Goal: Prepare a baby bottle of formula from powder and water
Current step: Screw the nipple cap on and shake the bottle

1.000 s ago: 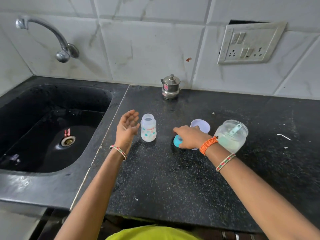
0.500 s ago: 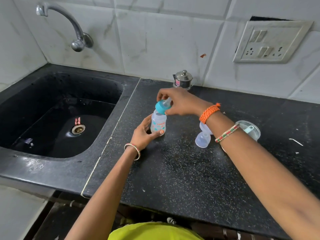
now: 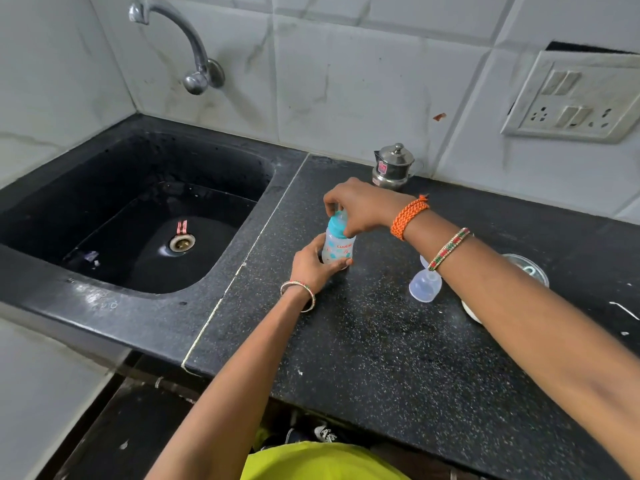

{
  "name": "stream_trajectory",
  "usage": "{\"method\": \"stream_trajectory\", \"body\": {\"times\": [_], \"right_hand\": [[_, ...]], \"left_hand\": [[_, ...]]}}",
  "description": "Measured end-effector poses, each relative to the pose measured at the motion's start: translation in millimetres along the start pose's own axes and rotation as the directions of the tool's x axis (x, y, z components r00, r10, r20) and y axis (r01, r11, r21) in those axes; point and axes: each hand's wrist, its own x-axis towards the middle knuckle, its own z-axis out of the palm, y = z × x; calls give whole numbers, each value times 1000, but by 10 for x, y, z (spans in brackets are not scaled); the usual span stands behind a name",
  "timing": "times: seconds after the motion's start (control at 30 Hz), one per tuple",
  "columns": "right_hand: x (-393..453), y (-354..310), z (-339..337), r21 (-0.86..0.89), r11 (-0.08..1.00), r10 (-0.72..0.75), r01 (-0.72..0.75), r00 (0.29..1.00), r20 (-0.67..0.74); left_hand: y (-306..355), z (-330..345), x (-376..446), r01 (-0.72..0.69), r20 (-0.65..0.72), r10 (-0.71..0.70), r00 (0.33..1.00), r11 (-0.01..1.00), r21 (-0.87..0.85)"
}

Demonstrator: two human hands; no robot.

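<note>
Black speckled stone makes the countertop in front of you, and the small baby bottle stands on it, upright, a little to the right of the seam that separates the counter from the black sink. Your left hand is wrapped around the lower part of the bottle, with the thumb on its near side and the base at the stone. Your right hand comes from above and its fingers are closed on the teal nipple collar, which sits on the neck of the bottle; the clear nipple shows just between the fingertips. Whether the collar is fully screwed down, you cannot tell from here.

The clear bottle cap lies on the counter to the right of the bottle, partly under your right forearm. Further right, the clear powder container is mostly hidden by the same forearm; only a part of its rim and a bit of its lower edge show. A small steel pot with lid stands at the tiled wall behind your hands. The tap curves out from the wall above the sink, and a white switch plate is on the wall at the right.
</note>
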Motion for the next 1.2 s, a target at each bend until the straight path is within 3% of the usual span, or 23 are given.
{"method": "stream_trajectory", "body": {"times": [0.17,0.3,0.37,0.47,0.53,0.63,0.73,0.87,0.97,1.1,1.2], "right_hand": [[-63,-56,14,-119,987,87,-106,983,-159],[-77,-13,108,-91,973,185,-214,950,-250],[-94,29,105,37,983,186,-182,964,-189],[-193,81,94,348,937,10,5,999,-40],[-256,109,182,442,896,-15,50,997,-82],[-265,134,323,531,846,73,49,976,-207],[-253,138,316,577,816,119,29,969,-216],[-237,133,276,576,818,142,15,964,-226],[-235,95,284,464,885,90,47,959,-268],[-232,117,397,301,952,151,-52,937,-314],[-226,117,389,369,928,209,-58,899,-384]], "left_hand": [[21,-12,-2,-1,4,1,1000,1000,-6],[-5,-9,4,6,12,-6,1000,1000,-7],[-8,-8,10,3,12,-3,1000,1000,-16],[-29,-5,28,7,14,-7,1000,999,-35],[-52,0,38,-7,22,8,1000,1000,-24],[-79,1,51,-10,38,11,999,1000,-15],[-75,-9,55,2,50,0,999,999,-32],[-92,-14,66,-3,61,5,998,1000,-27],[-85,-20,66,-9,60,11,998,1000,-28],[-70,-14,52,-16,47,17,999,1000,-22],[-102,-12,63,-29,46,28,999,1000,5]]}}
